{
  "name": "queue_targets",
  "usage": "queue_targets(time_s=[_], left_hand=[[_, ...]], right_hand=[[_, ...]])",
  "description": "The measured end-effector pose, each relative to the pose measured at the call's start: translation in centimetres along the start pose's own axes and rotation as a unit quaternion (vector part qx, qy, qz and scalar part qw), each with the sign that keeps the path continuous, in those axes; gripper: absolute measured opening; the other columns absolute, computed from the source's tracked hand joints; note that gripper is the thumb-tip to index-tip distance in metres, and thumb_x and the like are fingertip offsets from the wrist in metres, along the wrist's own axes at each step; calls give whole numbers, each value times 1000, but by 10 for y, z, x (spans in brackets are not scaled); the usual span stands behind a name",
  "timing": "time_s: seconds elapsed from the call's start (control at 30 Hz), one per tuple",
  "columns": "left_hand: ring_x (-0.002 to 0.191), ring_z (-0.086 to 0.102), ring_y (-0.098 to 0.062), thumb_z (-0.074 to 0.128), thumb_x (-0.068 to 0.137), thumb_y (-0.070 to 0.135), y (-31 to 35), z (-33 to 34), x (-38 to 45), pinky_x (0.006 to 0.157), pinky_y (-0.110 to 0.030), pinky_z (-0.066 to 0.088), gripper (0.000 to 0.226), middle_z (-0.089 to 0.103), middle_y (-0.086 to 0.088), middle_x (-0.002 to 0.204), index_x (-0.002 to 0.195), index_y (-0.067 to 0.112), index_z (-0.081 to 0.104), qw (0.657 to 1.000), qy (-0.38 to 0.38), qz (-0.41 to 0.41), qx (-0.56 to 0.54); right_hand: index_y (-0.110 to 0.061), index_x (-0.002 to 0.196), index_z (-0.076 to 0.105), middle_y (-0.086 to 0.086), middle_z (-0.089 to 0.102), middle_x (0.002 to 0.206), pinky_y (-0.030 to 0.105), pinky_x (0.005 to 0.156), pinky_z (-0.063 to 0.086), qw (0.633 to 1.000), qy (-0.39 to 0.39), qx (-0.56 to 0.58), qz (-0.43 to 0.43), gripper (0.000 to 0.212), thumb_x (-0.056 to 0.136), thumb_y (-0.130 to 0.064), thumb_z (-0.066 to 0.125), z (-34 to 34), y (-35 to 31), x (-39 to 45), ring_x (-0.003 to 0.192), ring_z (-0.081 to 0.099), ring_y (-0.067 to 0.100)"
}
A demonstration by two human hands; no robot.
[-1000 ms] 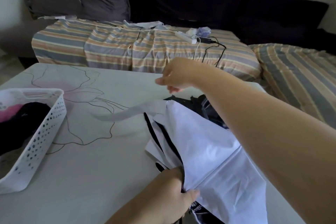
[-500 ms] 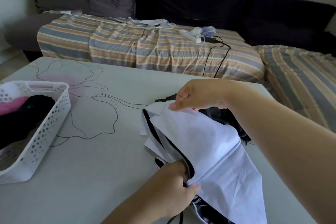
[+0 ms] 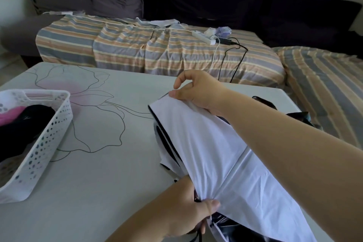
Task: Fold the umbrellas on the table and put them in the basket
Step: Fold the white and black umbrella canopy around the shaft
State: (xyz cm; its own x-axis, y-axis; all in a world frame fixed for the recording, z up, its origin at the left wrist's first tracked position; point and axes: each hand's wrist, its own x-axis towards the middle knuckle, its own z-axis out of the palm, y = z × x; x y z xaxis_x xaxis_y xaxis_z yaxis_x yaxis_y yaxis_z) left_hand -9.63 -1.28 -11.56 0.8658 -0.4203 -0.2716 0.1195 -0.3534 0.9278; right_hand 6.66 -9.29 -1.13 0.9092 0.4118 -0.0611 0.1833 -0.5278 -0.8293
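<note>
White fabric umbrella with black trim (image 3: 212, 143) lying half-folded on the pale flower-printed desk (image 3: 98, 173), left hand (image 3: 188, 208) gripping its gathered near end, right hand (image 3: 198, 92) pinching the far edge, white perforated plastic basket (image 3: 39, 153) well left.

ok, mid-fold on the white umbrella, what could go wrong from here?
1. The left hand grips only bunched canopy of the white umbrella; loose panels trail off the near table edge and may unfurl or snag.
2. The right hand pinches just the far edge, so the fold could slip.
3. The white basket already holds pink and black umbrellas; space may be tight.
</note>
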Motion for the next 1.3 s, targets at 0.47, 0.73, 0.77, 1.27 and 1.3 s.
queue_targets(time_s=[0.47, 0.73, 0.77, 1.27, 1.3], left_hand=[[50, 51, -5, 54, 95, 24, 9, -1, -3, 55, -14, 39, 25, 58, 7, 55, 116, 36, 46, 999, 27, 10, -32], [45, 48, -6, 51, 97, 18, 15, -5, -5, 53, -14, 38, 19, 57, -3, 58, 113, 26, 50, 997, 46, 22, -54], [49, 50, -9, 52, 96, 19, 13, -6, -5, 56, -16, 39, 17, 58, -3, 58, 110, 27, 51, 997, 56, 21, -54], [32, 36, -9, 53, 96, 20, 18, -3, 3, 43, -14, 34, 32, 41, 2, 34, 70, 0, 56, 967, 217, -20, -134], [32, 35, -9, 52, 96, 18, 22, 1, 3, 42, -14, 34, 31, 40, 2, 34, 71, 1, 56, 964, 225, -8, -140]], right_hand=[[-9, 61, 43, 2, 37, 48, 23, 52, 31, 965, -207, -144, 76, 42, 95, -28, 59, -52, 23, -33, 47, 29, 15], [-5, 71, 56, -3, 42, 52, 17, 53, 34, 961, -86, -263, -8, 47, 89, -48, 61, -40, 23, -31, 46, 37, 9], [-5, 70, 56, -3, 42, 51, 19, 54, 34, 962, -92, -259, 3, 49, 88, -50, 61, -46, 23, -33, 48, 37, 11], [-22, 88, 42, -10, 50, 67, 27, 53, 40, 925, 190, -328, -38, 31, 91, -51, 52, 2, 6, -115, 60, 51, 9], [-21, 92, 40, -7, 55, 75, 28, 57, 43, 940, 143, -305, 46, 38, 89, -58, 49, 13, 13, -120, 68, 55, 13]])
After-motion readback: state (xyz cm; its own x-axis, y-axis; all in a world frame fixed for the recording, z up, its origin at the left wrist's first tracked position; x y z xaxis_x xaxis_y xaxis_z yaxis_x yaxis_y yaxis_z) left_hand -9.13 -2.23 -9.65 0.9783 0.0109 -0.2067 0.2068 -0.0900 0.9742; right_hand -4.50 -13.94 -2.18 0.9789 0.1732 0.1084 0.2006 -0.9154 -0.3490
